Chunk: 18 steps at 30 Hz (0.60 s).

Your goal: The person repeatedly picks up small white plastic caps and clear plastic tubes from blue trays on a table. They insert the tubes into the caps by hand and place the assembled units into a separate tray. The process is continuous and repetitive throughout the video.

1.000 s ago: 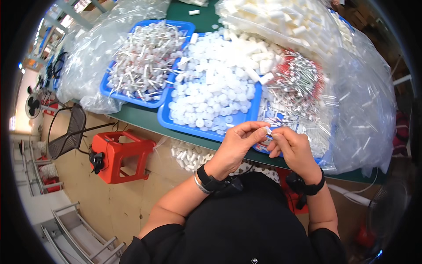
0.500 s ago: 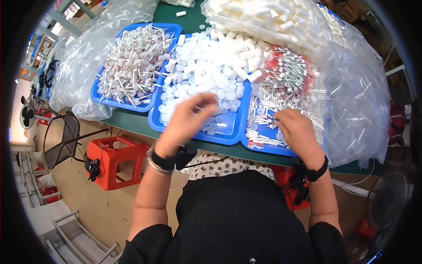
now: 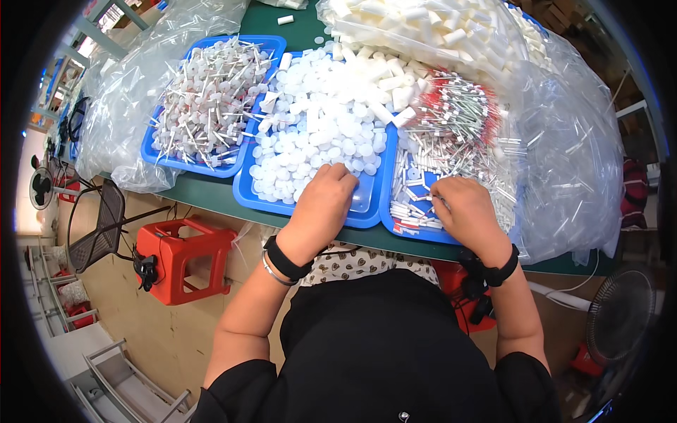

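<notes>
My left hand [image 3: 326,204] reaches over the near part of the middle blue tray [image 3: 243,194], its fingers bent together and touching the translucent white discs [image 3: 310,151] heaped there. Its fingertips are hidden, so what they pinch cannot be made out. Over the right blue tray [image 3: 423,235] is my right hand [image 3: 467,209], closed with thumb and forefinger together at small thin white sticks [image 3: 405,210]. Anything between those fingertips is too small to name. Around it lie more white-ended sticks and a pile of red-and-silver pin-like parts [image 3: 462,106].
At the left, another blue tray [image 3: 149,151] is heaped with stick-and-disc pieces [image 3: 211,99]. A big clear bag of white cylinders [image 3: 430,32] lies behind the trays. Plastic bags [image 3: 564,162] flank the right side. A red stool [image 3: 180,257] and a fan [image 3: 620,310] stand below.
My left hand has come down and right, from blurred above the discs to settled among them near the tray's front. The right hand stays at the sticks, shifted only slightly.
</notes>
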Motion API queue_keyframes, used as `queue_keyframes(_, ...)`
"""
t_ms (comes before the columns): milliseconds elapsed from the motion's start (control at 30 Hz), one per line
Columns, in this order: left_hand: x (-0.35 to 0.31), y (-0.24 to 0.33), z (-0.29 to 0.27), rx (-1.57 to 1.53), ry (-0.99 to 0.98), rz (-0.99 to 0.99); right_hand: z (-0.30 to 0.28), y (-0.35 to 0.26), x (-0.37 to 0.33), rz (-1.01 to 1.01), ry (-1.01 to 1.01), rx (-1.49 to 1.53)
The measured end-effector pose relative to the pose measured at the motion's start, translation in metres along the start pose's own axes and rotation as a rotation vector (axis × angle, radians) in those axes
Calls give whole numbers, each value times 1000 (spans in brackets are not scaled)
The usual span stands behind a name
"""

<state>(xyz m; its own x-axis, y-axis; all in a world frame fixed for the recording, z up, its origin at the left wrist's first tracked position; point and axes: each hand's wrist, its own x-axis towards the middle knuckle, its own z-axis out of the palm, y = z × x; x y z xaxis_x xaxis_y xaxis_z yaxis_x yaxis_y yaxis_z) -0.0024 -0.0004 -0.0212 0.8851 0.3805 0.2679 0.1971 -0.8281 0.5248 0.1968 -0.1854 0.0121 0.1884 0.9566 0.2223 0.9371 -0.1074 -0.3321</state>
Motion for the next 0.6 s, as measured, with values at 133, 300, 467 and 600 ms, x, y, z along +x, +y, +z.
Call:
queue_keyframes(133,4,7,-7,-116,92,-93,-12,-8,-3,166,43,198)
queue_keyframes(300,4,14,4,-857,136,-411,-19,-22,-4,209,169,344)
queue_keyframes(467,4,36,8,-1737,-40,-810,-24,-34,-1,49,162,241)
queue_keyframes(600,-3,42,23,-1972,-71,-801,-19,-36,-2,14,175,243)
